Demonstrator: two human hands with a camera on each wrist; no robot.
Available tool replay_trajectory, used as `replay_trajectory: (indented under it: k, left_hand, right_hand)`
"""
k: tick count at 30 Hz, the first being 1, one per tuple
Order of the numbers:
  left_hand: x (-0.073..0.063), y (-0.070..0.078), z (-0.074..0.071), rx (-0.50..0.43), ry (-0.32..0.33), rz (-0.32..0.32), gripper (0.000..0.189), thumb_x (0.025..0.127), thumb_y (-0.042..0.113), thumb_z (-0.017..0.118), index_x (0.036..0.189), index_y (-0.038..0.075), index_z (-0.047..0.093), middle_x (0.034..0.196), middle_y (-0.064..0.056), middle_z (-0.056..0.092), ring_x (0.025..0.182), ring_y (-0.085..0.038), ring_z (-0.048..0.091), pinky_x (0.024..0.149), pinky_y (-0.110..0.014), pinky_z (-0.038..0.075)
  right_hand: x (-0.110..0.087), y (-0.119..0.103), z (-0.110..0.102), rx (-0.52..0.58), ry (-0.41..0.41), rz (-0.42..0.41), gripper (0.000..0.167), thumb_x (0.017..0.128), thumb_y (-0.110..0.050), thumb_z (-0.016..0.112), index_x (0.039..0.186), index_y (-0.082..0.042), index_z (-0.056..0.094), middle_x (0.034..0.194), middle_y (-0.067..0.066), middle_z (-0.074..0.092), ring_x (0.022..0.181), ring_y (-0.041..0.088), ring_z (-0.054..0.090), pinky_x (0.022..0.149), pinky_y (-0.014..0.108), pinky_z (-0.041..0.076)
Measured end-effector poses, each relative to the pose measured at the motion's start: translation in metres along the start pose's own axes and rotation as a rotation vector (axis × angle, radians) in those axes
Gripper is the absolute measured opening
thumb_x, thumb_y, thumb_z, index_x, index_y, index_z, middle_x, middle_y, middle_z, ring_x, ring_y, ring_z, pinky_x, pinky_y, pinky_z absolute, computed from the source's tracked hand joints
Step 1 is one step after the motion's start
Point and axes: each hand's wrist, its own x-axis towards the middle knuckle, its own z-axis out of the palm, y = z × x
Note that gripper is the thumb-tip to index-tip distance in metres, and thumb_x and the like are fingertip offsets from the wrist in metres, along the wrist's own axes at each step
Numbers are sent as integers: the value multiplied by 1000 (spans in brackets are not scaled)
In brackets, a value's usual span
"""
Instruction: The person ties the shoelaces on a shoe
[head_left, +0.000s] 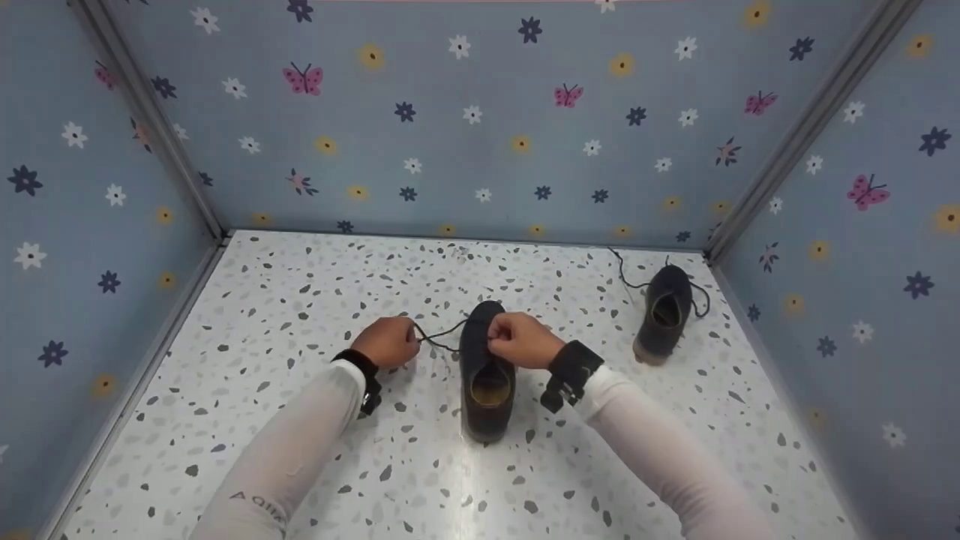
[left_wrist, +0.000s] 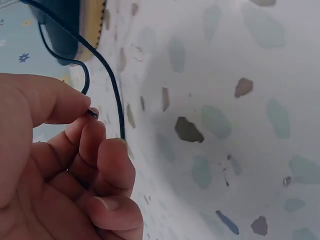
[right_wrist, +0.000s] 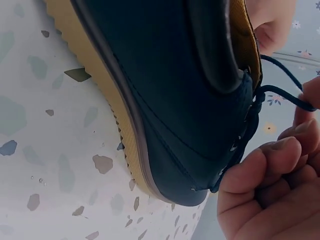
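A dark shoe (head_left: 486,424) stands upright on the floor in the middle of the head view, toe pointing away. Its side shows dark blue-green over a tan ridged sole (right_wrist: 107,75) in the right wrist view. Left of it, my left hand (head_left: 388,342) pinches the tip of a dark shoelace (left_wrist: 107,65) between thumb and forefinger, other fingers curled. Two strands run from there to the shoe. Over the laced front, my right hand (head_left: 525,340) pinches a lace loop (right_wrist: 285,95) close to the top eyelets.
A second dark shoe (head_left: 666,300) stands at the right with its laces spread loose on both sides. The speckled white floor (head_left: 300,285) meets blue patterned panels (head_left: 480,142) at the back and both sides, joined by grey metal corner posts (head_left: 810,135).
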Motion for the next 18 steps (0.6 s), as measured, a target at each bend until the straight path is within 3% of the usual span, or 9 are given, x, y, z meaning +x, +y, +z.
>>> replay_trajectory:
  k: [7, 12, 18]
  left_hand:
    - [-15, 1, -9, -116, 4, 85, 8, 94, 17, 60, 91, 11, 64, 84, -4, 65, 62, -14, 58, 60, -30, 45]
    - [-32, 14, -14, -193, -19, 236, 7, 92, 15, 60, 87, 15, 65, 82, 1, 60, 67, -12, 54, 65, -30, 46]
    - [-52, 45, -8, -204, -136, 441, 10, 93, 14, 63, 84, 18, 63, 76, 8, 55, 69, -9, 52, 67, -28, 45]
  right_hand:
    - [3, 0, -3, 23, 4, 12, 19, 98, -28, 69, 84, -15, 65, 79, -6, 58, 72, 10, 54, 67, 25, 46]
    - [6, 1, -9, 20, 24, -16, 20, 99, -27, 68, 85, -12, 70, 80, -6, 59, 72, 10, 54, 70, 26, 45]
    - [8, 5, -16, 23, 33, 13, 16, 99, -23, 67, 88, -11, 70, 81, -5, 60, 71, 11, 54, 71, 27, 45]
